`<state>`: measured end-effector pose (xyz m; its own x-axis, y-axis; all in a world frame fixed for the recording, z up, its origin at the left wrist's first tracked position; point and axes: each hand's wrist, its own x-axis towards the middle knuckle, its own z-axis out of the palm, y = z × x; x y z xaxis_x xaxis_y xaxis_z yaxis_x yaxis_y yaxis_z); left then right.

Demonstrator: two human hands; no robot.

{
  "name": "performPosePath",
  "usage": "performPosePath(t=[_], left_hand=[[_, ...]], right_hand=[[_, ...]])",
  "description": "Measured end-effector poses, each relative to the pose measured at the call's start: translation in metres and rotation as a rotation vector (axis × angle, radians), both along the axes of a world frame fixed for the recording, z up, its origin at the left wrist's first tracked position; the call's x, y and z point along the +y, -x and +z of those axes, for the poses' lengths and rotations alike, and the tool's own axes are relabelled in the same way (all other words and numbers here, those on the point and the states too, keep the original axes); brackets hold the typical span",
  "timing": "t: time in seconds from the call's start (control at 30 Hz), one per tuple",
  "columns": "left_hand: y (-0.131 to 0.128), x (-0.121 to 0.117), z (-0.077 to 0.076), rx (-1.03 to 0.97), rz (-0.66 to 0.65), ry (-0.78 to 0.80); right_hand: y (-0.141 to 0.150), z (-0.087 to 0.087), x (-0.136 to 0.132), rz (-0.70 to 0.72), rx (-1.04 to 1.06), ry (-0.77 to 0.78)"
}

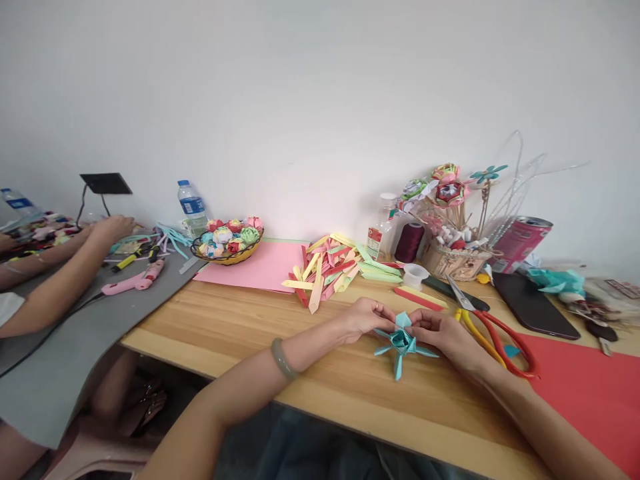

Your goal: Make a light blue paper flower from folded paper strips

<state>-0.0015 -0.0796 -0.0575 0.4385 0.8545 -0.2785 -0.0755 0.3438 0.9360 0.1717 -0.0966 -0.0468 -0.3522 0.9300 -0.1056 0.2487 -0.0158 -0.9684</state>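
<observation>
Pinching blue paper flower (pixel 403 342) by its far petal, over table (pixel 225 323) — between left hand (pixel 364 319) on one side and right hand (pixel 443 333) on the other, about equally near. Spread star-like, no clear long axis — centre bodyward of the pinch.

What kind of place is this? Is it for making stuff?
It looks like a craft workspace, maybe a small workshop, though I can't be sure. There's a teal folded-paper flower, a pile of colourful paper strips and scissors.
</observation>
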Motion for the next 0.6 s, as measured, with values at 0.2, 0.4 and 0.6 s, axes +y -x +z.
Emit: performPosePath(t=[0.2, 0.4, 0.6], left_hand=[[-0.001, 0.000, -0.006, 0.084, 0.045, -0.112], [-0.002, -0.002, -0.008, 0.193, 0.079, -0.289], [0.002, -0.008, -0.002, 0.253, 0.065, -0.434]], right_hand=[[0.002, -0.008, -0.001, -0.029, -0.043, -0.072], [0.004, -0.011, -0.007, -0.045, -0.087, -0.202], [0.004, -0.007, -0.014, -0.039, -0.184, -0.379]])
